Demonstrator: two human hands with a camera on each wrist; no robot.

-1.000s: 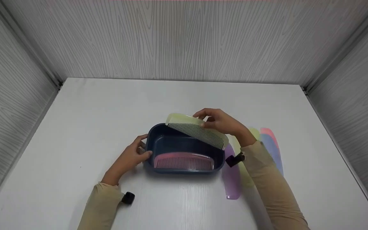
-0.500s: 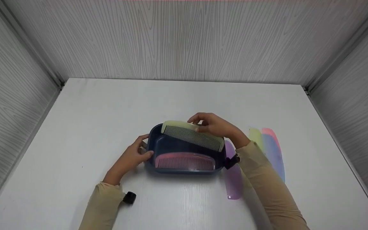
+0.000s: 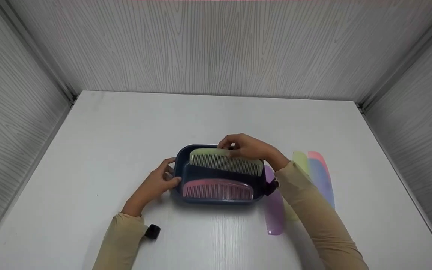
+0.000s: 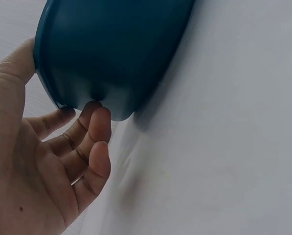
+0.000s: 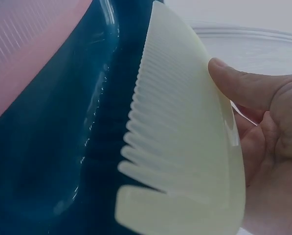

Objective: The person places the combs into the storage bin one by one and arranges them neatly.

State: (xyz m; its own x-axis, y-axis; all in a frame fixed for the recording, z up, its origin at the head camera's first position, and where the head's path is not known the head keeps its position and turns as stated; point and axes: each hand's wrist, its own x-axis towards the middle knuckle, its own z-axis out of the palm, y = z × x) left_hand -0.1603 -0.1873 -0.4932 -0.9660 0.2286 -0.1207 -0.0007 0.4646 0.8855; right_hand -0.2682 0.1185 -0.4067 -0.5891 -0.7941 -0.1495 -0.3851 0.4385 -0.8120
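Observation:
A dark blue plastic basin (image 3: 216,202) sits on the white table. My left hand (image 3: 158,182) grips its left end, thumb on the rim and fingers outside against the wall (image 4: 111,49). Inside the basin, a pink comb (image 3: 218,189) lies along the near side. My right hand (image 3: 251,147) pinches a pale yellow-green comb (image 3: 219,159) by its spine at the basin's far side, teeth facing the near side. The right wrist view shows the thumb on the spine of this comb (image 5: 185,112); the other fingers are partly hidden behind it.
To the basin's right lie a purple comb (image 3: 275,215), another yellow-green comb (image 3: 300,159), a blue comb (image 3: 321,180) and a pink comb (image 3: 315,154), partly overlapped or covered by the right arm. Grey wood-grain walls (image 3: 216,48) enclose the table's back and sides.
My right hand has lowered the yellow-green comb from above the far rim into the basin, and the comb lies more level. The left hand keeps its grip on the basin.

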